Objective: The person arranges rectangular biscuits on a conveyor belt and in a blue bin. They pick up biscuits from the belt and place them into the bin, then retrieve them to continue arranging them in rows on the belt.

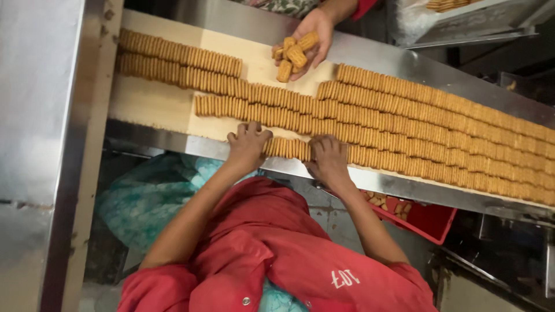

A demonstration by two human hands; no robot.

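Note:
Long rows of golden-brown rectangular biscuits (439, 133) stand on edge on a cream conveyor belt (150, 104). My left hand (248, 144) and my right hand (328, 159) rest at the near edge of the belt. They press against the two ends of a short row of biscuits (287, 148) held between them. My fingers are curled over the biscuit tops. On the far side of the belt, another person's hand (317, 29) holds several loose biscuits (295, 55) just above the belt.
A steel rail (173, 141) borders the belt's near side, and a tall metal frame (52, 144) stands at the left. Below the belt sit a red crate (430, 222) with broken biscuits and a teal plastic bag (147, 199). A tray of biscuits (448, 4) is at the top right.

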